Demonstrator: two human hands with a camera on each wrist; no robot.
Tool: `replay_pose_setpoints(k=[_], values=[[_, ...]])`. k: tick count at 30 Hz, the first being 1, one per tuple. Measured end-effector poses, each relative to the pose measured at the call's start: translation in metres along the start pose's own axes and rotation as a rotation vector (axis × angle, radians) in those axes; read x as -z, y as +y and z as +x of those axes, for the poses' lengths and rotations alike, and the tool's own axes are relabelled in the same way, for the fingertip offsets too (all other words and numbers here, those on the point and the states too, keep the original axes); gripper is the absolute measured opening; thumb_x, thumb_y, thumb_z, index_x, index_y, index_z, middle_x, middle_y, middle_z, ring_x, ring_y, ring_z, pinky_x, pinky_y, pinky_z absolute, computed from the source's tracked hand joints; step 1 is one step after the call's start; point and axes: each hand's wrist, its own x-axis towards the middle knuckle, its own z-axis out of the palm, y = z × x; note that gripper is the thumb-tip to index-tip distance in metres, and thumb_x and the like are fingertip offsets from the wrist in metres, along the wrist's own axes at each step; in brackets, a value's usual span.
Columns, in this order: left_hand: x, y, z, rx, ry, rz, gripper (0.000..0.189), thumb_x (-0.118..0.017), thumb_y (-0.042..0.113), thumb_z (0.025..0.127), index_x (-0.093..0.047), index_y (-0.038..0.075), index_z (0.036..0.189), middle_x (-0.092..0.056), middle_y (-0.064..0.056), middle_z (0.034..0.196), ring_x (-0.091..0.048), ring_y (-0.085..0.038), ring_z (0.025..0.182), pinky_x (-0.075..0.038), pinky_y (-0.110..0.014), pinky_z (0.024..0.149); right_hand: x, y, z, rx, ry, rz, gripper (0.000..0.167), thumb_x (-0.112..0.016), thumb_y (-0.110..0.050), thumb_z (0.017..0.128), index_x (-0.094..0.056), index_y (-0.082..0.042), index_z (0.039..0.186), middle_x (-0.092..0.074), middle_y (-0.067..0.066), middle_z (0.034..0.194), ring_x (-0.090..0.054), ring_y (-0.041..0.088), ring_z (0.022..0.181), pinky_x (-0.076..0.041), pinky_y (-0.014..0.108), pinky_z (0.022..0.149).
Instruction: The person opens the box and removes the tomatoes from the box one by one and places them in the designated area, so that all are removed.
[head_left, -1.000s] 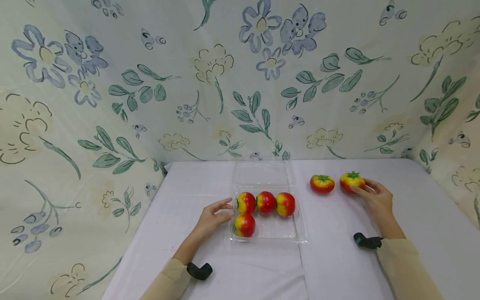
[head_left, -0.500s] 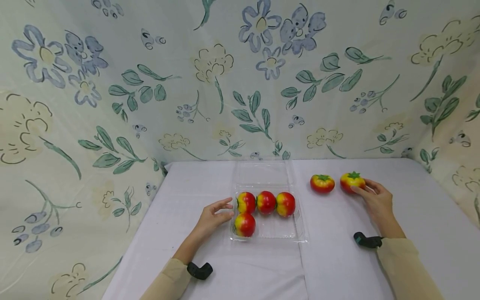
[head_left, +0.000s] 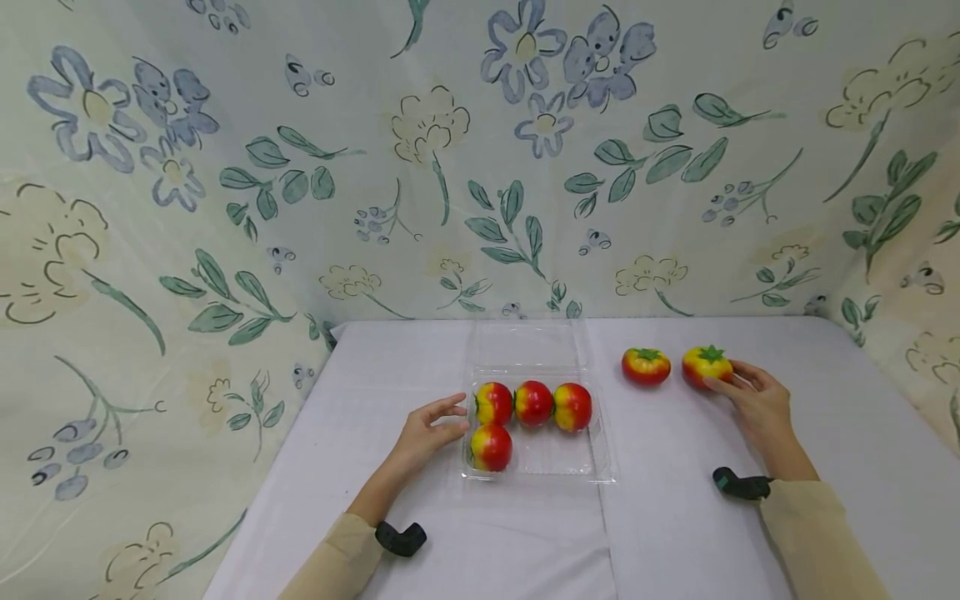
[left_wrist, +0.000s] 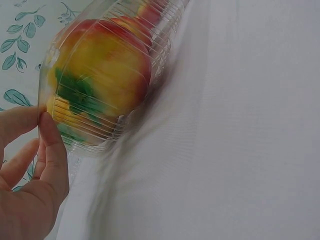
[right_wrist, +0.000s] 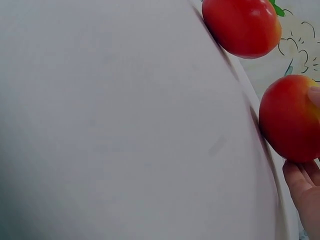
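Note:
A clear plastic clamshell box (head_left: 555, 458) lies with its lid folded back on the white table. In its base sit several red-and-yellow toy tomatoes (head_left: 533, 403), three along the far row and one at near left. My left hand (head_left: 426, 433) pinches the box's left rim between thumb and finger, as the left wrist view shows. On the right, my right hand (head_left: 759, 406) holds another toy tomato (head_left: 703, 365) by its right side, thumb in front and fingers behind. This tomato has a green leafy top and appears to rest on the table. Its far side is hidden.
One loose toy tomato (head_left: 645, 367) stands between the box and the held one. The transparent lid (head_left: 528, 344) lies behind the base. A floral curtain (head_left: 480, 167) hangs along the table's back edge.
My right hand has shifted very slightly to the right, still on the tomato. The left hand keeps its place at the box, and the tomatoes in the box stay where they were.

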Motion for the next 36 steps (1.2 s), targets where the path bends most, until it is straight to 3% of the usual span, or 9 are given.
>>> replay_pose_setpoints(k=[6,9,17,29,36], values=[[0.001,-0.025,0.012,0.009,0.010,-0.016,0.050,-0.069,0.011,0.094,-0.055,0.005,0.142,-0.064,-0.016,0.121,-0.065,-0.029,0.104,-0.056,-0.036,0.090,-0.001,0.001,0.000,0.007,0.008,-0.013,0.097,-0.095,-0.031,0.062,-0.050,-0.020,0.147,-0.032,0.003,0.157,-0.033,0.019,0.142,-0.029,0.031,0.110],[0.001,-0.029,0.014,0.005,0.014,-0.027,0.050,-0.071,0.015,0.094,-0.057,0.008,0.141,-0.065,-0.014,0.121,-0.066,-0.028,0.101,-0.056,-0.035,0.089,0.000,0.000,0.000,0.004,0.008,-0.018,0.097,-0.095,-0.030,0.063,-0.049,-0.020,0.148,-0.030,0.003,0.159,-0.030,0.020,0.145,-0.029,0.031,0.110],[0.002,-0.028,0.013,0.000,0.010,-0.039,0.051,-0.074,0.021,0.092,-0.059,0.011,0.139,-0.065,-0.011,0.118,-0.068,-0.024,0.095,-0.056,-0.032,0.088,0.002,0.000,-0.001,-0.016,-0.010,-0.033,0.084,-0.092,-0.025,0.070,-0.051,-0.023,0.144,-0.027,0.002,0.161,-0.025,0.021,0.148,-0.029,0.031,0.110],[0.002,-0.027,0.013,0.002,0.014,-0.033,0.050,-0.073,0.020,0.092,-0.059,0.011,0.139,-0.065,-0.011,0.118,-0.068,-0.023,0.094,-0.056,-0.032,0.088,0.005,-0.001,-0.002,-0.022,-0.028,-0.054,0.095,-0.094,-0.029,0.066,-0.047,-0.022,0.148,-0.023,0.003,0.163,-0.021,0.022,0.149,-0.028,0.033,0.110],[0.002,-0.027,0.013,0.002,0.011,-0.039,0.050,-0.073,0.020,0.092,-0.059,0.011,0.139,-0.065,-0.011,0.118,-0.069,-0.023,0.093,-0.056,-0.032,0.089,0.006,0.000,-0.003,-0.023,-0.038,-0.030,0.088,-0.093,-0.026,0.068,-0.050,-0.022,0.145,-0.028,0.003,0.160,-0.025,0.020,0.147,-0.032,0.028,0.106]])
